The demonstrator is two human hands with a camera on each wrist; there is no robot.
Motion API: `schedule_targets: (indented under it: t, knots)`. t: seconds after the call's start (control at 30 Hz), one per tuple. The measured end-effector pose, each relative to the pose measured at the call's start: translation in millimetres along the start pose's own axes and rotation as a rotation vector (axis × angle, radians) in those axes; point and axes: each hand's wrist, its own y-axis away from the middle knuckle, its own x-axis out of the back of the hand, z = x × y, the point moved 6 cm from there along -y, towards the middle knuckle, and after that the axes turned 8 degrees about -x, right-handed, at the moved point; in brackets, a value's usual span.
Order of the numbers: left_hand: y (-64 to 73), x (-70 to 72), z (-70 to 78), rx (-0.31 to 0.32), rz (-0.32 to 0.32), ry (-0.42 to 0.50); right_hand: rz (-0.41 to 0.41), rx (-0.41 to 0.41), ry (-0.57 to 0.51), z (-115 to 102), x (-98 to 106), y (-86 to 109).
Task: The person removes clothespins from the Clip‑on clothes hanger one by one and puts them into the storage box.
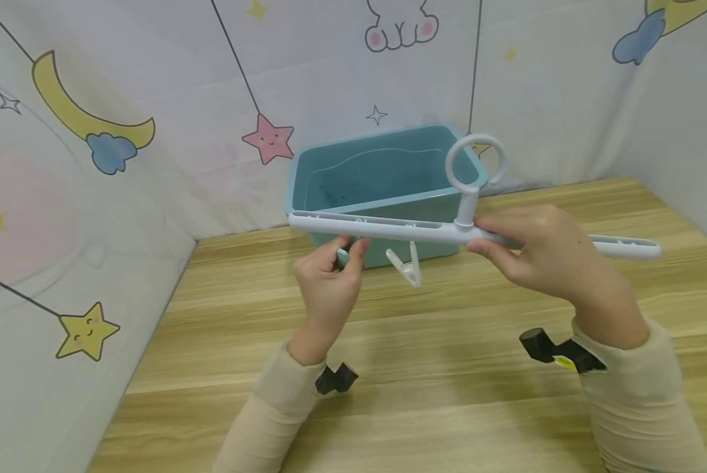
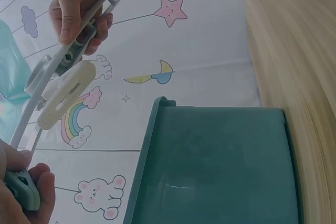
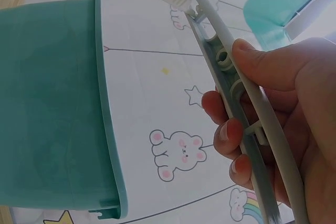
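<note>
My right hand [image 1: 537,249] grips a pale plastic hanger [image 1: 383,230] beside its round hook [image 1: 448,161], holding it level above the table. In the right wrist view, the right hand's [image 3: 283,87] thumb and fingers wrap the slotted bar [image 3: 231,72]. At the hanger's left part, my left hand [image 1: 330,282] pinches a blue-green clip [image 1: 343,257] between thumb and fingers. The left wrist view shows this clip [image 2: 23,190] right at the bar's end. A white clip [image 1: 411,270] hangs from the bar between both hands, its two legs spread.
Behind the hanger a blue-green plastic bin [image 1: 377,177] stands on the wood-grain table [image 1: 389,381] against a patterned cloth backdrop [image 1: 182,79]. More cloth closes off the left and right sides. Black wrist cameras [image 1: 336,379] sit on both sleeves.
</note>
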Motion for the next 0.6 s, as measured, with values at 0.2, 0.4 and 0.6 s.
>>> schedule_targets:
  t: [0.2, 0.4, 0.6]
  knots:
    - [-0.1, 0.3, 3.7, -0.031, 0.014, -0.078, -0.002, -0.002, -0.002, -1.3, 0.3, -0.2]
    - [0.1, 0.0, 7.3, -0.147, 0.046, -0.166, 0.006, -0.005, 0.016, -3.3, 0.3, -0.2]
    - [-0.8, -0.3, 5.2, -0.171, 0.062, -0.179, 0.022, -0.006, 0.069, -5.9, -0.8, -0.5]
